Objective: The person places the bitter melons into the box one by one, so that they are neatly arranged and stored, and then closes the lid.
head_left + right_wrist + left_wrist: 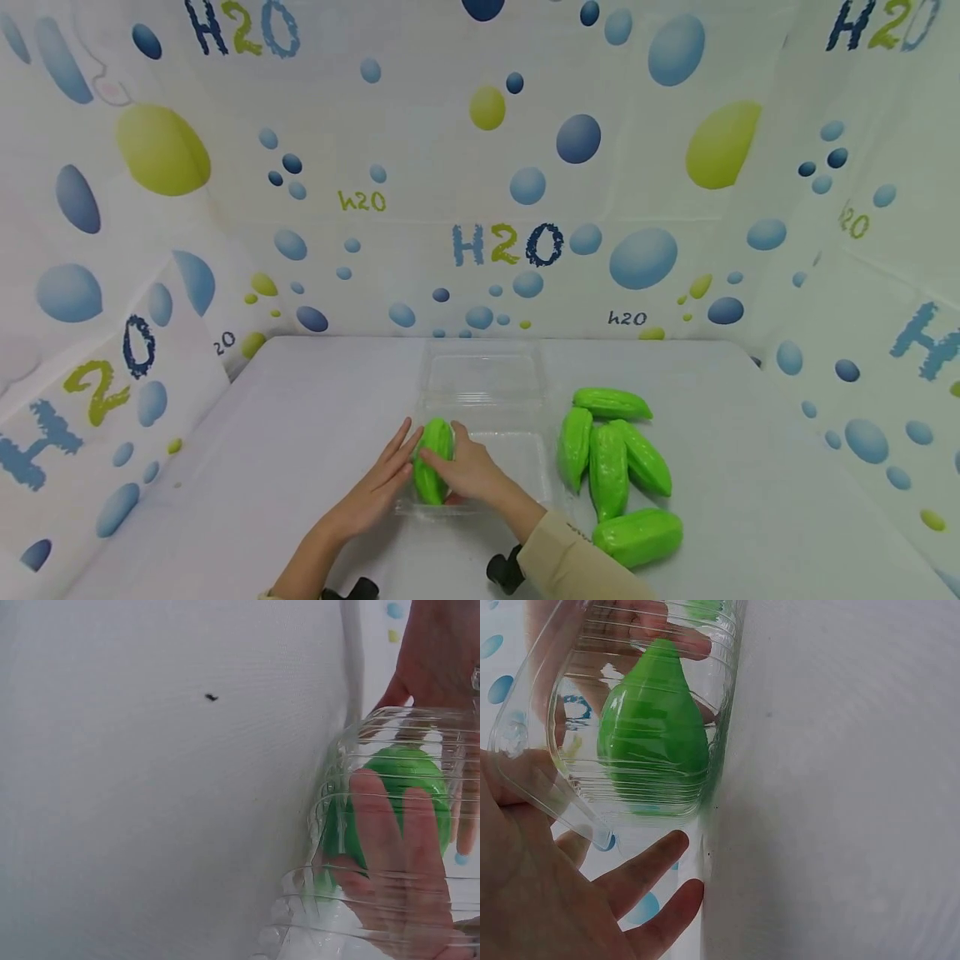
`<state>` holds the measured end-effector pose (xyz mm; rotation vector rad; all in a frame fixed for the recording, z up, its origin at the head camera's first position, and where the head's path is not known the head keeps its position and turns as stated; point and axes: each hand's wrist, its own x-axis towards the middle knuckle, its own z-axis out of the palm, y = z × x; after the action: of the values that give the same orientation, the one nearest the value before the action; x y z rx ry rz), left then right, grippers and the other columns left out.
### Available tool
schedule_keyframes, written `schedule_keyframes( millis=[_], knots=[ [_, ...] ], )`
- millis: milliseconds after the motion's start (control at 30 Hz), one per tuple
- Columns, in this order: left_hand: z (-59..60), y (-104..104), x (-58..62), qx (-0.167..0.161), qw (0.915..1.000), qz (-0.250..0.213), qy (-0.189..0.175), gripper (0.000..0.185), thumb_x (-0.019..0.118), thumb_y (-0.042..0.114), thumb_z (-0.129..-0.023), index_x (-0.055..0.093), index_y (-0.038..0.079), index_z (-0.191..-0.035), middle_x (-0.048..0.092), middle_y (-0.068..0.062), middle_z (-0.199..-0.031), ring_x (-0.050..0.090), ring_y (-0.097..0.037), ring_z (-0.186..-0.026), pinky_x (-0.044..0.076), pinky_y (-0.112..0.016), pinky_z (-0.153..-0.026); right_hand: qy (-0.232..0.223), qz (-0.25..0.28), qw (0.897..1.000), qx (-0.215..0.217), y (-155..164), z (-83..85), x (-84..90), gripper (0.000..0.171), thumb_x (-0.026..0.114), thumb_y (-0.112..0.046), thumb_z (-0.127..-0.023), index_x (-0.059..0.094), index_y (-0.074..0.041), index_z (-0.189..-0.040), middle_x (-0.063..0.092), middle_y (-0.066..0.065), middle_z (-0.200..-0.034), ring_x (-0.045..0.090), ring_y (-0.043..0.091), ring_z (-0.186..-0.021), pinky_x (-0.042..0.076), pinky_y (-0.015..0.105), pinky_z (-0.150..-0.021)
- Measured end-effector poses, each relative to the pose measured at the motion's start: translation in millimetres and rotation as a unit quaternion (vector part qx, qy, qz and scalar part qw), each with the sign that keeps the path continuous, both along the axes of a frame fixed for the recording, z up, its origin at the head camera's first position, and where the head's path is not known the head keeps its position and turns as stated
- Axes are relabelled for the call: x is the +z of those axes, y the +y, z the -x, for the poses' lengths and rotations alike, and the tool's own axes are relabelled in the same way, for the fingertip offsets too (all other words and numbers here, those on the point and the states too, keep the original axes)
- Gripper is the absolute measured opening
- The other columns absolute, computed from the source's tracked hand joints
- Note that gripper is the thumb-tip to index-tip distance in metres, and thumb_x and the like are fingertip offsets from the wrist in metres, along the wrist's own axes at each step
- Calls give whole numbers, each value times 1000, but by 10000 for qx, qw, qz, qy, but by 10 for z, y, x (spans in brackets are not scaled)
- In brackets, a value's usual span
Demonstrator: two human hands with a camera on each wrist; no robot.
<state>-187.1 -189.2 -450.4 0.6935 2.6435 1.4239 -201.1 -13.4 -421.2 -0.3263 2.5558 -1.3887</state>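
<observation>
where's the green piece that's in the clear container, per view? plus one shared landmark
Head: the green piece is below centre, slightly left.
Left wrist: upper half, left of centre.
Right wrist: right of centre, about mid-height.
Shared landmark: the clear container, visible in all three.

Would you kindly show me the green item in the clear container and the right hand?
Green item (pixel 431 484), head view, lower half of its surface.
Right hand (pixel 474 471), head view, back of the hand.
</observation>
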Motion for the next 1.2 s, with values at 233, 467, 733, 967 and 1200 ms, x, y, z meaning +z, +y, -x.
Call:
schedule_keyframes(
  millis=[233,467,733,967,1200],
  knots=[
    [10,-6,-20,26,10000,8,2,47,30,20,-101,20,11,-146,0,-10,-153,-1,-36,-137,6,-63,-103,159,-201,9997,10,25,10,-48,77,49,-46,-91,22,7,-140,58,28,-100,60,16,-50,49,28,-43],
    [9,3,-46,-18,10000,27,-8,48,30,19,-101,18,9,-146,0,-11,-153,-2,-36,-137,5,-64,-102,164,-205,9996,143,75,-3,-56,75,48,-46,-92,25,8,-138,59,23,-91,59,19,-45,48,28,-43],
    [1,-4,-39,32,9999,58,109,47,31,17,-101,20,9,-146,1,-12,-153,1,-37,-137,7,-64,-102,260,-433,9987,15,120,-4,4,73,46,-50,-91,30,4,-138,56,30,-112,64,23,-53,51,42,-74],
    [12,-5,-35,6,9998,14,185,47,31,16,-101,20,7,-146,1,-13,-153,0,-37,-137,7,-64,-102,297,-296,9991,-14,185,37,85,71,45,-50,-92,28,-1,-141,63,24,-98,64,22,-52,52,38,-67],
    [11,-3,-24,55,9998,38,172,47,32,16,-101,22,8,-146,2,-13,-153,1,-37,-137,8,-64,-102,447,-186,9988,56,251,65,163,75,46,-53,-90,27,-2,-142,65,11,-83,61,23,-56,47,30,-51]
  ],
)
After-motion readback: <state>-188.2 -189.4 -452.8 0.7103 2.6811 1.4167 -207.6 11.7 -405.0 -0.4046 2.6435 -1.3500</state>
